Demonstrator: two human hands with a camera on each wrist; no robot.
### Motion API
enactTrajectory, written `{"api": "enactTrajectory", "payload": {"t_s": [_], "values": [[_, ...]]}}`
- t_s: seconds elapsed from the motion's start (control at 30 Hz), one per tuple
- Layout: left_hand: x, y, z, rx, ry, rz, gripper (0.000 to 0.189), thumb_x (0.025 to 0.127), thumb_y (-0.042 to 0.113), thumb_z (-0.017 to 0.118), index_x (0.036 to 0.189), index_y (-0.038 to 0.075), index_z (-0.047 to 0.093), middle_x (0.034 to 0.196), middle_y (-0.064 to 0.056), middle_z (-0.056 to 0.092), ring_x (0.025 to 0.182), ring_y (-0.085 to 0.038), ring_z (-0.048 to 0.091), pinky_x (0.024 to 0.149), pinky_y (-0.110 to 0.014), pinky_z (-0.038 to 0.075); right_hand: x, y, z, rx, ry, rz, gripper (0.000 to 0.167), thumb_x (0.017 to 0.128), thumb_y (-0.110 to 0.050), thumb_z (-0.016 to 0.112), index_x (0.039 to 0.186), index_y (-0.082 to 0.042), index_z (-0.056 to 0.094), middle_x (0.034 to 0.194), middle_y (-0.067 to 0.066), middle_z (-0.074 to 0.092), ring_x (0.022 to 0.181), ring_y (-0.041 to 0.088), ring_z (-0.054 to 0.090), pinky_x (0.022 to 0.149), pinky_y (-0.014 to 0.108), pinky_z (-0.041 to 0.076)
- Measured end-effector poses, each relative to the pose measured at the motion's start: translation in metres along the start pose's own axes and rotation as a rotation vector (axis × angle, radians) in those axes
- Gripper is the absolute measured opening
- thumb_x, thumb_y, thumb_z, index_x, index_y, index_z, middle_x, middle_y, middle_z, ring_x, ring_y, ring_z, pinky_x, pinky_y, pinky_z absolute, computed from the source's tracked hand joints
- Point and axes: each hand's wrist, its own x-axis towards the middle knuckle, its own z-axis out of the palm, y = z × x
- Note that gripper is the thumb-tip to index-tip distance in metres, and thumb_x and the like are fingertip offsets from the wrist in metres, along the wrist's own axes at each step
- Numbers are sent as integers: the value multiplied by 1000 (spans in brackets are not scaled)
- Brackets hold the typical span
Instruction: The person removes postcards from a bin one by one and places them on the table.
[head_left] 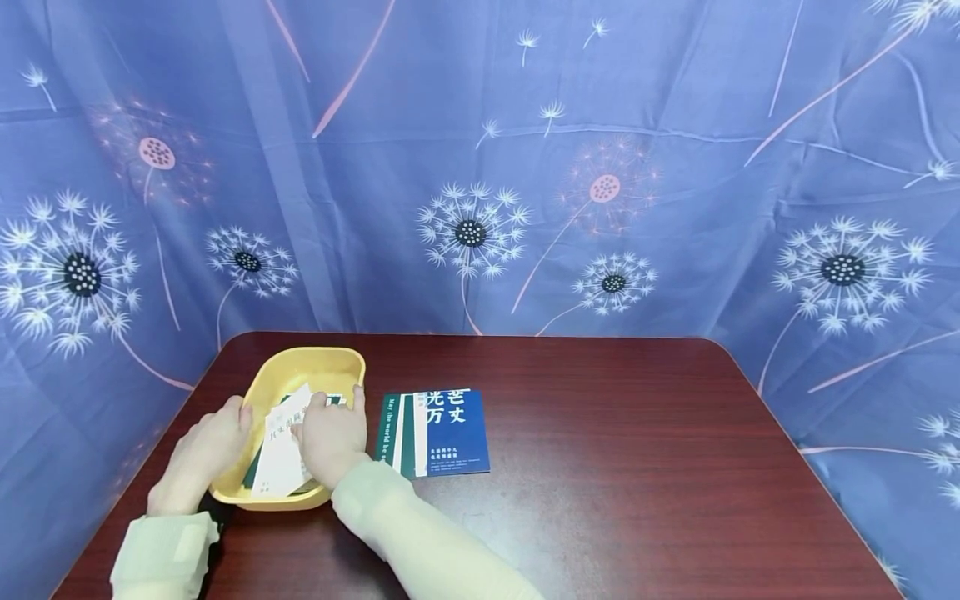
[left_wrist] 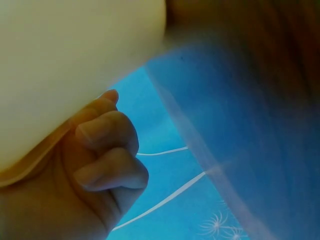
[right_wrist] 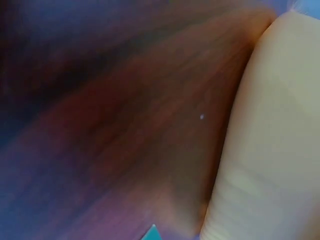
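A yellow basin (head_left: 300, 362) stands at the table's left, with several printed cards inside. My left hand (head_left: 210, 442) grips its left rim. In the left wrist view the curled fingers (left_wrist: 107, 155) lie against the basin's pale outside (left_wrist: 60, 75). Over the basin's right side, my right hand (head_left: 332, 437) reaches in with bent fingers. Thumb and forefinger hold the right edge of a white card (head_left: 281, 454), their tips partly hidden. One finger points up beside the right rim. Dark green cards (head_left: 252, 471) show beneath the white one. The right wrist view does not show the hand.
Right of the basin, a blue card (head_left: 459, 437) with white characters lies on the brown table (head_left: 637, 467). Green-and-white cards (head_left: 395, 433) lie beside it. Behind the table hangs a blue curtain (head_left: 375, 208) with a dandelion print.
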Motion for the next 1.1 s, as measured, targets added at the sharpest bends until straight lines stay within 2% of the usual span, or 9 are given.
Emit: {"api": "enactTrajectory", "payload": {"t_s": [0.13,0.2,0.33,0.47,0.57,0.7,0.8,0.93,1.1], "values": [[0,-1,2,-2,5,16,42,107,26,27,117,-10,44,93,-34,57,77,-45,60,63,-56,45,-1,4,0,40,69,-18,34,100,-51,46,109,-23,62,74,-7,66,81,8,65,113,39,16],[1,-1,2,-2,17,29,41,107,26,27,116,-9,45,91,-33,58,76,-44,60,61,-56,45,0,6,-1,75,103,-30,30,101,-46,46,102,-22,64,70,-6,64,76,7,64,111,39,19],[2,-1,2,5,34,40,39,107,26,27,112,-8,46,87,-32,58,74,-43,60,59,-55,44,0,14,-8,212,168,-75,26,100,-37,52,82,-21,62,61,-9,55,67,7,62,108,40,26],[3,0,2,12,19,25,40,107,26,27,112,-9,46,88,-32,57,74,-44,60,60,-56,44,1,26,-22,386,198,-90,33,98,-33,56,67,-22,53,56,-12,46,61,8,55,88,34,36],[2,0,2,12,15,18,41,107,26,27,111,-10,46,87,-31,58,73,-44,60,60,-56,44,-1,40,-35,544,189,-35,33,96,-34,59,66,-23,54,58,-13,48,61,10,51,72,30,35],[0,0,1,12,33,24,41,107,27,27,110,-9,46,86,-32,58,73,-45,60,59,-56,44,-8,65,-52,864,190,68,26,93,-30,66,70,-19,64,63,-10,56,59,9,53,59,24,42],[0,0,1,17,45,24,39,107,26,27,110,-9,46,87,-33,57,74,-47,60,59,-57,43,-16,87,-61,1064,217,117,23,92,-25,68,72,-14,67,61,-5,58,54,9,53,48,25,43],[0,0,1,13,37,20,38,106,25,28,112,-9,45,90,-35,57,76,-48,60,60,-57,43,-29,122,-66,1189,245,162,22,92,-22,68,74,-10,69,59,-3,56,53,10,52,48,26,43],[1,-2,2,12,10,2,42,107,28,27,113,-9,45,89,-33,57,76,-46,60,61,-56,44,-45,167,-61,1318,260,252,21,92,-18,67,77,-4,68,57,-2,47,51,11,45,48,26,39]]}}
